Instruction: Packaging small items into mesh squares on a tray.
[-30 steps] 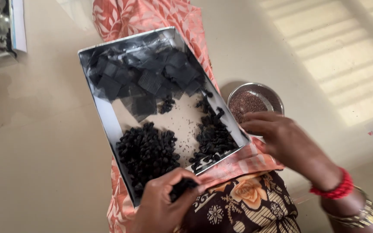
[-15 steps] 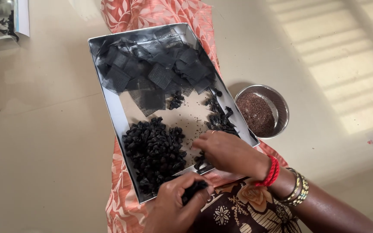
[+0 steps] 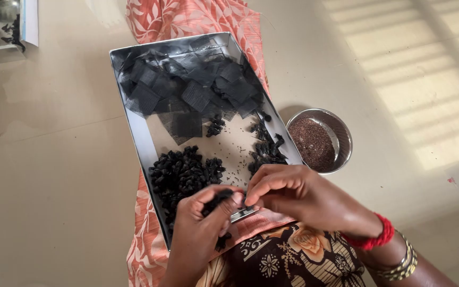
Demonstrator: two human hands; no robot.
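Head view: a small black bundle (image 3: 218,201) is being pinched by the left hand (image 3: 200,231) and right hand (image 3: 293,194) over the steel tray (image 3: 134,133).

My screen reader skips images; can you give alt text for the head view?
Two hands, left hand and right hand, pinch a small black bundle over a steel tray holding black mesh squares and dark lumps. A small bowl of brown seeds sits beside it.

- Left hand (image 3: 200,234) pinching a black mesh bundle (image 3: 218,200), right hand (image 3: 293,194) touching it at the fingertips.
- Below: steel tray (image 3: 136,133) with black mesh squares (image 3: 192,87), tied black bundles (image 3: 181,172).
- Beside tray: steel bowl of brown seeds (image 3: 320,141).
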